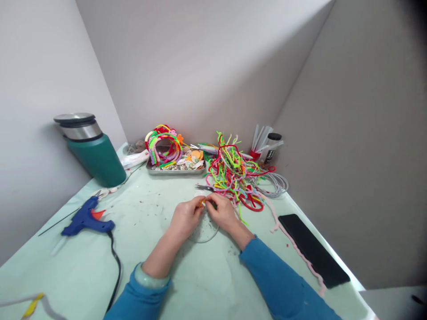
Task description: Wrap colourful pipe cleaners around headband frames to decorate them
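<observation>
Left hand (186, 216): fingertips pinched on the orange piece (202, 202), centre of frame.
Right hand (223, 212): pinched on the same piece (very small).
Piece: probably light, soft, bendable; better gripped at its ends.
Nearby: pipe cleaners (235, 178), upper right of the hands.

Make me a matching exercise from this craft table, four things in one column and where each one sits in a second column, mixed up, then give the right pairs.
Things:
1. glue gun
2. green flask
3. black phone
4. metal tray

Places:
A. at the back, left of the pipe cleaner pile
B. near the right edge of the table, beside a pink pipe cleaner
C. in the far left corner, against the wall
D. lying on the left of the table, cord trailing toward the person

Pairs: 1-D, 2-C, 3-B, 4-A
</observation>
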A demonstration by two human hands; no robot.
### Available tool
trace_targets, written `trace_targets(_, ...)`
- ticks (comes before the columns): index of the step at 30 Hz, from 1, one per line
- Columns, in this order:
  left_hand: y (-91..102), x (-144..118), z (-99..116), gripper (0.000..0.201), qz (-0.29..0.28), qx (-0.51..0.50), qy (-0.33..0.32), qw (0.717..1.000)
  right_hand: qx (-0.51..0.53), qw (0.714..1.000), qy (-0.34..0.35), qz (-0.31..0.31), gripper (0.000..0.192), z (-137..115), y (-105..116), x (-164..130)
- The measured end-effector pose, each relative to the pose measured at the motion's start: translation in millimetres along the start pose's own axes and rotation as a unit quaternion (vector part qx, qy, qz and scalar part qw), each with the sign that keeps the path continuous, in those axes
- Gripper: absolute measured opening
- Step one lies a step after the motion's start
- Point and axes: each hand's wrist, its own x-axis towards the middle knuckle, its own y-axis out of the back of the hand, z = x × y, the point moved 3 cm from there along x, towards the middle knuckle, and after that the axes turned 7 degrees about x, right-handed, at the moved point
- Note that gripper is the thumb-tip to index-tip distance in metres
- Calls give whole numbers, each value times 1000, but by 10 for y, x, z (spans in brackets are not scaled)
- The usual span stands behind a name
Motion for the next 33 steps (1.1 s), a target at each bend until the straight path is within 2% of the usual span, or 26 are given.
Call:
trace_targets(9,4,4,11,36,-8,-104,-1,995,9,1000,-2,-2,14,-6,-2,-3)
trace_targets(16,57,17,-39,34,34,-74,37,996,-21,1000,-4,10,13,-42,37,5)
trace_targets(23,78,23,-64,32,35,-90,49,994,-31,999,-3,18,13,-55,58,4)
trace_targets(30,156,45,-147,28,114,-33,119,986,-16,998,-11,57,12,0,91,13)
trace_targets(33,141,52,-220,26,117,-38,169,978,7,995,-38,91,13,70,102,19)
